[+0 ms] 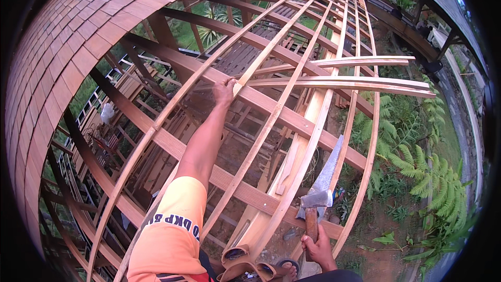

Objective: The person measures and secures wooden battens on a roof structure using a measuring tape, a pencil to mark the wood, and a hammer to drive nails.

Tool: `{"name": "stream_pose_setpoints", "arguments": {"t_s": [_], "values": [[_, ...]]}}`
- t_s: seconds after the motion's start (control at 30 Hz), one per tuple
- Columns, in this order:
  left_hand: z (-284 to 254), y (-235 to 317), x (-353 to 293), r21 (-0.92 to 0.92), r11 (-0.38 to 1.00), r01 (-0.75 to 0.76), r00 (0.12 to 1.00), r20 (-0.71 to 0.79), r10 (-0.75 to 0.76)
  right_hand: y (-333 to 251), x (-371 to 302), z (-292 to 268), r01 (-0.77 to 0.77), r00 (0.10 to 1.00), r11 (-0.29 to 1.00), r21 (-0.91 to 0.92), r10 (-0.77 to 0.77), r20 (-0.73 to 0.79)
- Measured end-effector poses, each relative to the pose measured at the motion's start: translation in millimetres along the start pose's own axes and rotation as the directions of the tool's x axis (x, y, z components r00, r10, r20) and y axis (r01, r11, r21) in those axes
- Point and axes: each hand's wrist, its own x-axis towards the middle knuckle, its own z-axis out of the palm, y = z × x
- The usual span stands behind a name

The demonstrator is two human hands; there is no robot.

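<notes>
My left arm stretches over the open roof frame. At its end my left hand (223,92) is closed at a thin wooden batten (255,65), just where it crosses a thick rafter (266,103). Low on the right, my right hand (319,250) grips the wooden handle of a hammer (317,199), its metal head pointing up. Beyond that head shows a handsaw (330,166), blade slanting up and right across the battens. The hammer partly covers the saw's lower end, so what supports it is unclear.
Wooden shingles (68,36) cover the roof at left. Loose battens (360,83) lie crosswise toward the right. Wide gaps between rafters open onto ground far below. Ferns (438,188) grow beyond the right edge. A brown tool pouch (242,271) and a sandalled foot (288,268) are at the bottom.
</notes>
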Motion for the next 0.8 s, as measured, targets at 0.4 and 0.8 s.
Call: {"name": "stream_pose_setpoints", "arguments": {"t_s": [0.4, 0.8], "values": [[30, -49, 4, 0.139, 0.977, -0.163, 0.984, -0.048, 0.171, -97, 136, 3, 0.248, 0.967, 0.836, -0.490, -0.187, 0.171], [37, -37, 0, 0.112, 0.982, -0.153, 0.984, -0.075, 0.162, -214, 365, 142, 0.794, 0.546, 0.323, -0.515, -0.750, 0.372]]}}
